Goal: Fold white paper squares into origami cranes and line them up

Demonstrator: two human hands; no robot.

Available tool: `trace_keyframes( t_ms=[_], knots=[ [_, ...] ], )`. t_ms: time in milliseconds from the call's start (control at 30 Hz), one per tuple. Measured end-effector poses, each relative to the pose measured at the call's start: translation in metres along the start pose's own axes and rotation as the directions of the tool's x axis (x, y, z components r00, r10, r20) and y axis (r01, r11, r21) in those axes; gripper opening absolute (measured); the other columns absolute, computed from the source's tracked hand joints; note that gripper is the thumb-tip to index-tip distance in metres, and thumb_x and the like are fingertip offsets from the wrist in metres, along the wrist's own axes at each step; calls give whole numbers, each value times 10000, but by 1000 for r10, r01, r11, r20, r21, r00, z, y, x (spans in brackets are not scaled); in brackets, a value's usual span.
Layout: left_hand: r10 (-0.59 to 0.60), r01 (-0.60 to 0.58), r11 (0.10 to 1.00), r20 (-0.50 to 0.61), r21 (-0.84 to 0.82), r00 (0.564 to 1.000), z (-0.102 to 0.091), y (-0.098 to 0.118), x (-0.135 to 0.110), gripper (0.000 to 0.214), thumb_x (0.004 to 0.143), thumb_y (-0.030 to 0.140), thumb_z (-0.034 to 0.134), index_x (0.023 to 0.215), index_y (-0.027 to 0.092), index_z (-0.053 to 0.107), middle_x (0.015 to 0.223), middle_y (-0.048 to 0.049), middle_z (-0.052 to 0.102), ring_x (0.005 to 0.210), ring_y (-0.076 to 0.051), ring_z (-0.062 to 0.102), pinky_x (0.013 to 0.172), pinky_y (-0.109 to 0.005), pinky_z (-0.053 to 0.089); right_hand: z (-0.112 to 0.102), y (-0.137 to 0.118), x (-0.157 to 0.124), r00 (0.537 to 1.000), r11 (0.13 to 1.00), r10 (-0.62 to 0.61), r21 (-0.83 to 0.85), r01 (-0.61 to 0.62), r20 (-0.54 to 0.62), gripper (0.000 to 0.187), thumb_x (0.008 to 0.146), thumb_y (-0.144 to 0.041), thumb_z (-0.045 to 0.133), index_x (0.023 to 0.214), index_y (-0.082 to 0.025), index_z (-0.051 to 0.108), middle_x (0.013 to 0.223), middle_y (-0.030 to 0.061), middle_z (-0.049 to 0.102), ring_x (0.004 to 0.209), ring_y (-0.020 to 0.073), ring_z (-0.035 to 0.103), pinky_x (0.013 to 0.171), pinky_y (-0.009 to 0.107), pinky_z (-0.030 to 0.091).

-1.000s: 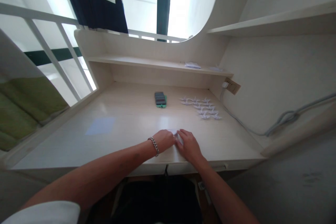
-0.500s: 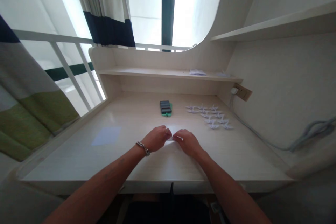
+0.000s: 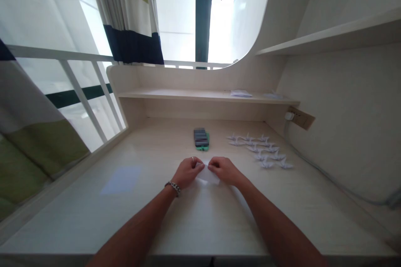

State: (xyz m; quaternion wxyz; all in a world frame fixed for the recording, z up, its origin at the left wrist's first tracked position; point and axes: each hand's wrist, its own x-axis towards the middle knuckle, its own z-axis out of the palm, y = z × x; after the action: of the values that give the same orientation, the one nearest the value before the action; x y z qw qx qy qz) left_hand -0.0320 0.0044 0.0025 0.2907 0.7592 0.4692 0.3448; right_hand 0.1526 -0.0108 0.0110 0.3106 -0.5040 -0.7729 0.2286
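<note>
Between my hands is a small piece of white folded paper, pinched along its far edge. My left hand, with a ring and a chain bracelet at the wrist, is closed on the paper's left side. My right hand pinches it from the right, fingertips close to those of the left. The paper's near part hangs or lies toward me, just over the desk; the exact folds are too small to make out.
Several white paper cranes stand in rows at the right of the desk. Beyond my hands lies a phone in a green case. A pale paper sheet lies at left. Folded papers rest on the shelf; a plugged cable runs along the wall.
The view has tilted and moved closer to the desk. More of the white paper now shows below my fingers, and both hands still pinch it.
</note>
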Motion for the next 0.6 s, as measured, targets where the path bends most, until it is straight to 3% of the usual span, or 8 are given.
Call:
trace_keyframes(
  t_ms=[100, 233, 367, 500, 600],
  knots=[
    [-16, 16, 998, -9, -61, 1000, 4, -7, 6, 278, 767, 386, 568, 772, 136, 689, 648, -13, 621, 610, -145, 531, 571, -251, 381, 4, -1, 13, 1000, 1000, -25, -10, 25, 5, 170, 805, -218, 537, 792, -164, 698, 762, 33, 693, 695, 140, 575, 618, 230, 374],
    [-83, 79, 985, -18, -155, 996, -3, -24, 11, 286, 735, 409, 601, 742, 131, 671, 597, 5, 579, 568, -134, 501, 533, -241, 360, 5, 8, 22, 999, 1000, -6, 9, 5, 54, 168, 759, -178, 525, 739, -159, 691, 723, 24, 682, 669, 133, 564, 590, 224, 368],
    [-151, 140, 959, -25, -247, 988, -10, -35, 13, 305, 701, 437, 637, 715, 133, 660, 566, 20, 550, 539, -123, 485, 518, -236, 349, -5, 32, 19, 987, 973, 58, 214, -90, 152, 158, 744, -172, 509, 721, -145, 663, 634, 11, 649, 600, 122, 570, 579, 217, 407],
    [-208, 176, 923, -58, -341, 976, -8, -31, 13, 289, 663, 428, 667, 710, 144, 655, 584, 21, 565, 537, -115, 487, 516, -231, 354, -14, 46, 12, 985, 928, 165, 329, -174, 56, 126, 750, -205, 530, 717, -138, 631, 660, 25, 651, 608, 120, 578, 582, 217, 437],
    [-211, 181, 923, -53, -341, 976, -5, -25, 11, 308, 661, 445, 668, 716, 142, 659, 571, 21, 555, 520, -111, 466, 497, -225, 340, -10, 41, 11, 984, 892, 179, 421, -168, 15, 221, 809, -335, 544, 880, -146, 635, 839, 48, 672, 681, 127, 598, 563, 212, 442]
  ],
)
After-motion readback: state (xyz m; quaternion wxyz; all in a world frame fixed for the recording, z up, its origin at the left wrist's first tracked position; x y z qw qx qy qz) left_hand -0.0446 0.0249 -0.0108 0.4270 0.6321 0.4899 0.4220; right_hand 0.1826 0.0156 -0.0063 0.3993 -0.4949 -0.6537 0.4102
